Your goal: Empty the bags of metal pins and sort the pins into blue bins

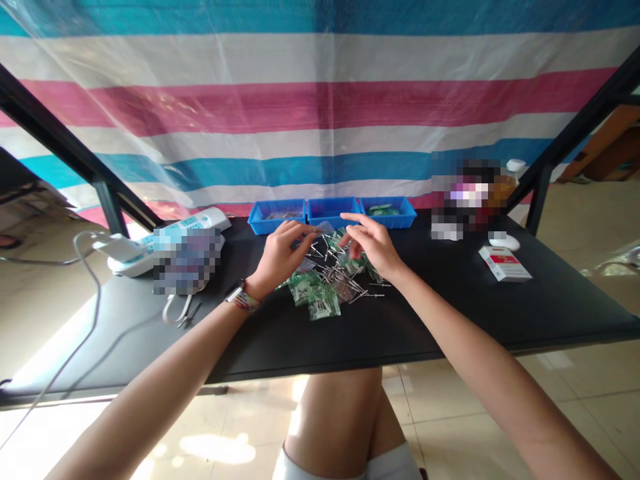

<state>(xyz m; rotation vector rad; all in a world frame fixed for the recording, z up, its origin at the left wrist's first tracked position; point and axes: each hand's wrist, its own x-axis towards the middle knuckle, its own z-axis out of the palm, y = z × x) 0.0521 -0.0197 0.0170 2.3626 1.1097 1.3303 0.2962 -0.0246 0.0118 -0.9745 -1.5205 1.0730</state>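
Note:
My left hand [286,251] is closed in a pinch on a small clear plastic bag [325,227], above the left side of a pile. My right hand [374,244] hovers over the pile's right side, index finger stretched out and the others loosely bent; I see nothing held in it. Below both hands lie loose thin metal pins [345,275], which look like blind rivets. Around them are several small green-printed packets [324,303] with metal pieces inside. Behind the hands stand a left blue bin [253,220], a middle blue bin [320,219] and a right blue bin [407,219].
On the black table [440,327], a white power strip [215,219] with a plugged-in charger [119,248] and cable is at the left. Small dark scissors [189,316] lie nearby. A red-white box [505,264] and a bottle [515,170] stand right. A striped sheet [320,100] hangs behind.

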